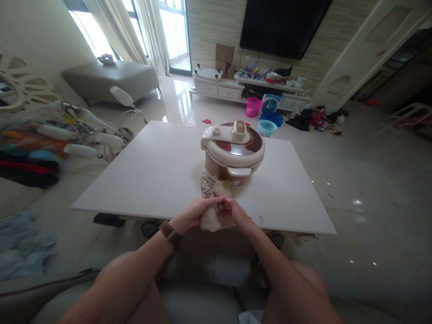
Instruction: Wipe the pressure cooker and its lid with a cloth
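- While a cream cloth (212, 222) is pinched between the left hand (198, 209) and the right hand (237, 213), their fingers are pressed together at the white table's (151, 171) near edge.
- Just beyond both hands, the pressure cooker (233, 153) is set on the table, its contents hidden by the lid (222, 146).
- Past the far edge, a pink basket (254, 108) and a light-blue basket (267, 129) are seen; their contents cannot be made out.

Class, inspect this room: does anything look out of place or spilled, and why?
Yes: what look like bags lie jumbled on the floor near the white TV stand, seemingly dropped rather than stored. On the white table, the pressure cooker stands upright, with no visible spill.
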Action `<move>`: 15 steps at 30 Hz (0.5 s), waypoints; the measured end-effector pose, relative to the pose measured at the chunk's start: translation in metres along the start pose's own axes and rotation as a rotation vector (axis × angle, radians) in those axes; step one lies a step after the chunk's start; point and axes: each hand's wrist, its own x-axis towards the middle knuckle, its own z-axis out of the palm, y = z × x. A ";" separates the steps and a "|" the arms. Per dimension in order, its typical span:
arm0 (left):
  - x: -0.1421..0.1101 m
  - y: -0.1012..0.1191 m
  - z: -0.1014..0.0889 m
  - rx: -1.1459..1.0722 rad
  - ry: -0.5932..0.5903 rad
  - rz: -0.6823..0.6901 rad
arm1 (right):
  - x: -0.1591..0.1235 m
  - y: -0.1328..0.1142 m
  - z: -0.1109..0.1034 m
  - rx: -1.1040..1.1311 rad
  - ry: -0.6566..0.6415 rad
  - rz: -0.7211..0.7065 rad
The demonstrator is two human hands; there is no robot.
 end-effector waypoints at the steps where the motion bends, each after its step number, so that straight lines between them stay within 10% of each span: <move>1: 0.001 0.001 -0.004 -0.032 0.006 -0.044 | -0.001 -0.003 -0.002 -0.062 -0.029 -0.035; 9: 0.003 0.032 -0.041 -0.126 0.129 0.024 | -0.003 -0.029 -0.027 -0.538 0.201 -0.501; 15: 0.010 0.059 -0.072 -0.032 0.566 0.578 | 0.001 -0.032 -0.044 -0.472 0.436 -0.472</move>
